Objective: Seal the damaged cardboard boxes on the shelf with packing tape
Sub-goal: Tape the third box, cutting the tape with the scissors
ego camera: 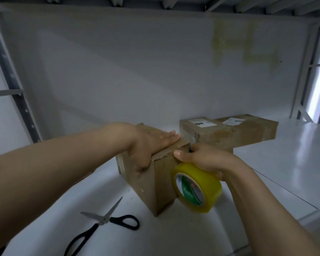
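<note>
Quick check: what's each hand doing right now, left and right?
Left hand: open, fingers straight, pressing down on the near cardboard box.
Right hand: closed, gripping the yellow tape roll.

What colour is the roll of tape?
The tape roll is yellow, with green and white inside; best seen in the head view.

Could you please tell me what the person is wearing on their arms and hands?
Nothing that shows: the left hand and right hand are bare, with no gloves, visible rings or watch, and both forearms are uncovered, with no sleeve in view.
</note>
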{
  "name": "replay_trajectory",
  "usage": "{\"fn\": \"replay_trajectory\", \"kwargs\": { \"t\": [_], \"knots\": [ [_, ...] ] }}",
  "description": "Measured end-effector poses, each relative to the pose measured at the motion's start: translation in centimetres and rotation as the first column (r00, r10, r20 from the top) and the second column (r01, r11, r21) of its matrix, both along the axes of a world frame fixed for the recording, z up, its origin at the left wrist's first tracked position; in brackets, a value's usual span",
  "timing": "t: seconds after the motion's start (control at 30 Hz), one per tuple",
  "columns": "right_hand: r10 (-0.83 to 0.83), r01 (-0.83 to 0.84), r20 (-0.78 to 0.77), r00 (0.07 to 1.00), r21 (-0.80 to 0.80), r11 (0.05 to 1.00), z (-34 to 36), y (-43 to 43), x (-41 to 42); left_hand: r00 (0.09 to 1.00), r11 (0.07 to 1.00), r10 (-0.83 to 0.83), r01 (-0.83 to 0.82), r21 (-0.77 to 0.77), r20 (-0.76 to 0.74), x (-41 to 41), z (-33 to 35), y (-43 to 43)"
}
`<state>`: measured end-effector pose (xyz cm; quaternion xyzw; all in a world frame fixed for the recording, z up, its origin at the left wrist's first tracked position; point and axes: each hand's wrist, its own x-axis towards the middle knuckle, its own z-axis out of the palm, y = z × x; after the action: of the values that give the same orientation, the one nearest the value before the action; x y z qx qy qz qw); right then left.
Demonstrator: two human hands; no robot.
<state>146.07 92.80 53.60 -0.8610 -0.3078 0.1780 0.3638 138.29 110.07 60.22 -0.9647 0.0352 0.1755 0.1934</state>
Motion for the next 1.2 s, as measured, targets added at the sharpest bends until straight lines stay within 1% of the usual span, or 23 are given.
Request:
{"fn": "replay_trajectory", "kwargs": {
  "t": [0.03, 0.1, 0.23, 0.3, 0.33, 0.37, 0.4, 0.47, 0.5, 0.53, 0.57, 0.6, 0.7, 0.73, 0.77, 0.87, 0.9, 0.97, 1.0, 1.03, 1.1, 1.13, 1.2],
  "knots": [
    [0.008, -0.008, 0.016, 1.000, -0.007, 1.000, 0.1, 0.2, 0.2, 1.000, 0.999, 0.007, -0.008, -0.037, -0.013, 0.0, -0.2, 0.1],
    [0.027, -0.027, -0.002, 1.000, -0.001, 1.000, 0.5, 0.4, 0.1, 1.000, 0.996, 0.016, -0.019, -0.093, -0.025, -0.2, -0.3, 0.6],
    [0.043, -0.039, -0.064, 0.997, 0.065, 0.997, 0.3, 0.3, 0.4, 0.999, 0.993, -0.050, 0.049, -0.109, -0.004, 0.2, -0.3, 0.9],
    [0.104, -0.083, -0.139, 0.985, 0.149, 0.985, 0.4, -0.6, 0.5, 0.998, 0.980, -0.059, 0.055, -0.190, -0.015, 0.1, 0.1, 0.8],
    [0.164, -0.110, -0.207, 0.965, 0.250, 0.962, 0.8, -1.2, 0.4, 0.998, 0.968, -0.061, 0.056, -0.245, -0.013, -0.1, 0.4, 1.0],
    [0.249, -0.129, -0.281, 0.927, 0.385, 0.914, 1.3, -1.9, 0.3, 0.998, 0.945, -0.056, 0.052, -0.323, -0.005, -0.4, 0.8, 1.4],
    [0.355, -0.141, -0.345, 0.869, 0.515, 0.845, 2.2, -2.5, 0.1, 0.999, 0.904, -0.051, 0.047, -0.424, 0.003, -0.7, 1.2, 1.7],
    [0.556, -0.174, -0.419, 0.718, 0.665, 0.726, 4.1, -3.3, 0.2, 0.998, 0.782, -0.064, 0.054, -0.621, 0.006, -1.5, 1.9, 2.2],
    [0.611, -0.201, -0.437, 0.660, 0.681, 0.704, 4.8, -3.3, 0.4, 0.997, 0.720, -0.078, 0.060, -0.691, 0.006, -1.9, 2.0, 2.3],
    [0.639, -0.244, -0.447, 0.626, 0.666, 0.705, 5.5, -3.0, 0.4, 0.997, 0.679, -0.076, 0.058, -0.732, 0.008, -2.2, 2.0, 2.4],
    [0.636, -0.268, -0.450, 0.627, 0.642, 0.718, 5.9, -2.6, 0.5, 0.998, 0.665, -0.061, 0.051, -0.745, 0.014, -2.6, 1.8, 2.4],
    [0.608, -0.248, -0.457, 0.649, 0.629, 0.737, 5.8, -2.2, 0.3, 0.999, 0.680, -0.043, 0.050, -0.732, 0.028, -2.9, 1.4, 2.6],
    [0.402, -0.061, -0.445, 0.800, 0.607, 0.792, 3.4, -1.9, 0.2, 0.998, 0.803, -0.005, 0.046, -0.594, 0.070, -3.7, 0.2, 3.4],
    [0.357, -0.041, -0.438, 0.825, 0.584, 0.811, 2.1, -2.1, 0.0, 0.996, 0.834, 0.008, 0.042, -0.550, 0.088, -4.0, -0.3, 3.5],
    [0.354, -0.045, -0.448, 0.821, 0.567, 0.822, 0.8, -2.3, -0.1, 0.992, 0.861, 0.009, 0.055, -0.506, 0.123, -4.4, -0.7, 3.5],
    [0.413, -0.035, -0.525, 0.744, 0.587, 0.809, -1.2, -2.5, -0.9, 0.967, 0.906, -0.002, 0.109, -0.409, 0.254, -5.1, -2.2, 3.2],
    [0.434, -0.062, -0.510, 0.743, 0.592, 0.803, -1.5, -2.5, -0.9, 0.957, 0.907, 0.012, 0.112, -0.406, 0.291, -5.4, -2.6, 3.1],
    [0.450, -0.118, -0.445, 0.774, 0.598, 0.793, -2.0, -2.7, -0.7, 0.934, 0.906, 0.043, 0.113, -0.408, 0.354, -6.0, -3.6, 3.0],
    [0.442, -0.103, -0.432, 0.786, 0.614, 0.783, -2.4, -2.7, -0.6, 0.923, 0.906, 0.055, 0.114, -0.407, 0.381, -6.3, -4.1, 2.9],
    [0.426, -0.058, -0.436, 0.793, 0.642, 0.765, -2.9, -2.7, -0.2, 0.913, 0.906, 0.063, 0.117, -0.407, 0.403, -6.6, -4.5, 3.0],
    [0.432, 0.023, -0.461, 0.775, 0.704, 0.710, -4.4, -2.8, 0.7, 0.904, 0.912, 0.073, 0.111, -0.395, 0.422, -7.1, -5.2, 3.3],
    [0.469, 0.024, -0.456, 0.756, 0.736, 0.677, -5.1, -2.9, 1.0, 0.905, 0.918, 0.071, 0.105, -0.382, 0.419, -7.3, -5.4, 3.6],
    [0.582, -0.054, -0.421, 0.696, 0.778, 0.626, -6.7, -3.6, 1.2, 0.905, 0.921, 0.058, 0.114, -0.373, 0.420, -7.3, -5.6, 4.0]
  ]
}}
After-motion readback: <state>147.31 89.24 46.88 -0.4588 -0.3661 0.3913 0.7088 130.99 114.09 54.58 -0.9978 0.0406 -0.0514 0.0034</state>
